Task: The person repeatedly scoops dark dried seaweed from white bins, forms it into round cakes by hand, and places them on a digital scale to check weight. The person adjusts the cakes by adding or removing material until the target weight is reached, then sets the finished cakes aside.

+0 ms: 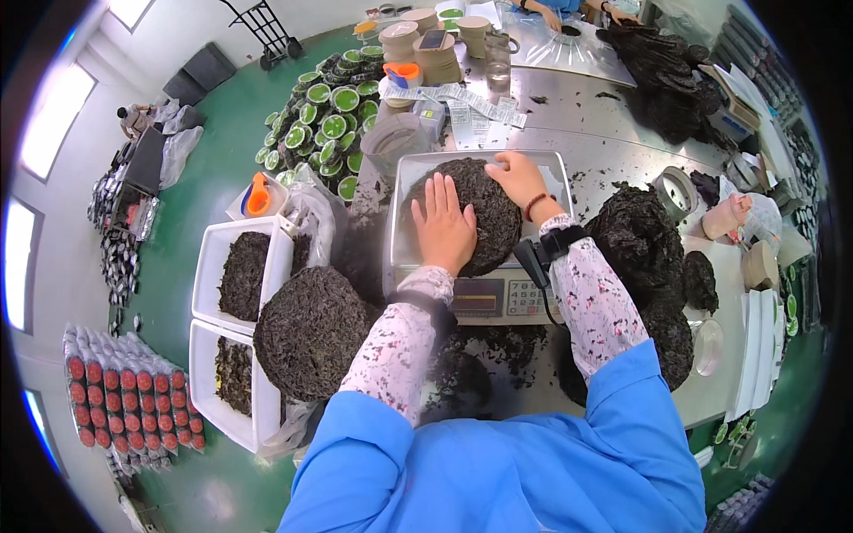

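Note:
A round cake of dark dried seaweed [498,222] lies in the metal pan [553,162] of a digital scale [478,299]. My left hand [443,226] rests flat on its top, fingers stretched out. At the cake's far right edge, my right hand [521,185] has its fingers bent over the rim, with some fingertips hidden. Another round seaweed cake [313,333] sits beside my left forearm, over the edge of the white bins. A large loose heap of dark seaweed [635,235] lies to the right of the scale.
White bins [200,373] with seaweed stand at the left. Green-labelled packs [333,124] are piled beyond them. Stacks of round discs [435,58], an orange tape dispenser [402,74] and paper strips [480,115] lie at the table's far side. A co-worker's hands [551,16] show opposite.

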`<state>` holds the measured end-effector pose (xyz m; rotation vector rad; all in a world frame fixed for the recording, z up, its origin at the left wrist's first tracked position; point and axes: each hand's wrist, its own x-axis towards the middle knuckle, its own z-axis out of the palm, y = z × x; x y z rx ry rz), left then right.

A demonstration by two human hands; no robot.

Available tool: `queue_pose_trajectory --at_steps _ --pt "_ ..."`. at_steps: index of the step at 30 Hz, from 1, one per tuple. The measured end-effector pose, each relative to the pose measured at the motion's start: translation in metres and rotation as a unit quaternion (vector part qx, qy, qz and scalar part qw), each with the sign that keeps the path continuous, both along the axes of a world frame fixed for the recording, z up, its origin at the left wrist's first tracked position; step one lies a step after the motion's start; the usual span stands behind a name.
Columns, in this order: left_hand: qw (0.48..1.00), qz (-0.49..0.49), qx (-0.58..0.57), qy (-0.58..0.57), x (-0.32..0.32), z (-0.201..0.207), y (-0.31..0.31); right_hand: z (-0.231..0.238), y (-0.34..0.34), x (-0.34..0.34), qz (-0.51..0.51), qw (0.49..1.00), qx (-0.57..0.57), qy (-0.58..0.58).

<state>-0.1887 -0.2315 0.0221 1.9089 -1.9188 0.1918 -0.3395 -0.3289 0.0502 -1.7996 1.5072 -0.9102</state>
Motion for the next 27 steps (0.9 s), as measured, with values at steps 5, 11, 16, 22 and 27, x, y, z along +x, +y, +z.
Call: queue_pose_trajectory --at_steps 5,11,16,22,27 --pt "1.0 0.0 -0.001 -0.003 0.002 -0.002 0.0 0.017 -0.014 0.025 0.116 0.976 0.028 0.181" --pt "1.0 -0.011 0.018 0.014 0.009 -0.005 -0.006 0.002 0.002 0.022 0.142 0.974 -0.058 0.166" --pt "0.996 -0.025 0.042 0.075 0.015 -0.004 -0.006 0.025 0.023 0.006 0.245 0.959 -0.014 -0.142" --pt "0.994 -0.038 0.022 0.099 0.019 -0.01 -0.008 0.009 0.027 -0.021 0.252 0.917 0.204 -0.233" --pt "0.996 -0.043 -0.005 0.08 0.019 -0.013 -0.005 0.017 0.06 -0.026 0.183 0.919 0.225 -0.267"
